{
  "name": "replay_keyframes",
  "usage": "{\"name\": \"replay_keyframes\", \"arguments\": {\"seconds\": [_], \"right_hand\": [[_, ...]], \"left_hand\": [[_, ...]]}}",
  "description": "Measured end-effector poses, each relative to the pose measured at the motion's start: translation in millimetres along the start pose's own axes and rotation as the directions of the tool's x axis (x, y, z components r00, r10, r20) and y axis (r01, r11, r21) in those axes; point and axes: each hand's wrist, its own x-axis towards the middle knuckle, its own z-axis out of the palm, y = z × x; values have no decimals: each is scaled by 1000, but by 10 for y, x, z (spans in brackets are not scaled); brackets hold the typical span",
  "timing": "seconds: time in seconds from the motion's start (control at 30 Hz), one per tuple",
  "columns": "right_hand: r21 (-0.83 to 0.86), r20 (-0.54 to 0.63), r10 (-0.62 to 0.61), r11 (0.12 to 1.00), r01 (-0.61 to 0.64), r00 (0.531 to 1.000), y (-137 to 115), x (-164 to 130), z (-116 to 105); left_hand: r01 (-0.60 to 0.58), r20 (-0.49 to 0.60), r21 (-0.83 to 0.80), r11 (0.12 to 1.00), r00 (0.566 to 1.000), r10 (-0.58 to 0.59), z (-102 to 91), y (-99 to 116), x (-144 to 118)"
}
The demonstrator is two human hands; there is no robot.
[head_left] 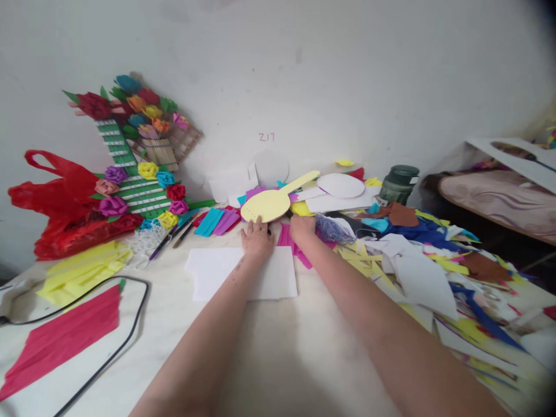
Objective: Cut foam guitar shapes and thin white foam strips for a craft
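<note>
My left hand (258, 237) lies flat with its fingers spread, the fingertips at the near edge of a pale yellow paddle-shaped cutout (266, 206) with a round head and a long handle. A small dark thing shows beside its thumb. Under the wrist is a white rectangular sheet (226, 272). My right hand (303, 229) is closed over magenta crepe paper (299, 250), right of the cutout. A dark bit shows at its fingertips, but what it holds is hidden. Blue and purple folded strips (209, 222) lie left of the cutout.
A paper-flower craft (143, 194) leans on the wall beside a red plastic bag (65, 202). A white oval cutout (341, 185) and a green jar (397, 184) stand at the back. Scraps (425, 278) cover the right side. A black cable (141, 307) crosses the left.
</note>
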Motion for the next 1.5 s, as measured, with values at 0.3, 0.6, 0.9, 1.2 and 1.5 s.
{"name": "replay_keyframes", "arguments": {"seconds": [0.3, 0.6, 0.9, 1.2, 1.5], "right_hand": [[146, -113, 93, 986, -76, 989, 7, 34, 50], [125, -87, 62, 991, -51, 994, -76, 29, -16], [133, 55, 57, 989, -64, 997, -7, 41, -245], [280, -134, 153, 954, -111, 979, 140, -30, -477], [418, -489, 328, 901, -112, 808, 238, -186, -716]], "left_hand": [[30, 7, 6, 1000, 1000, -30, 47, -38, 48], [73, 29, -2, 997, 997, -73, 72, -23, 29], [127, 71, -36, 991, 990, -124, 48, -27, 37], [122, 76, -66, 990, 990, -117, 36, -29, 38], [121, 61, -128, 984, 992, -114, 20, -48, 37]]}}
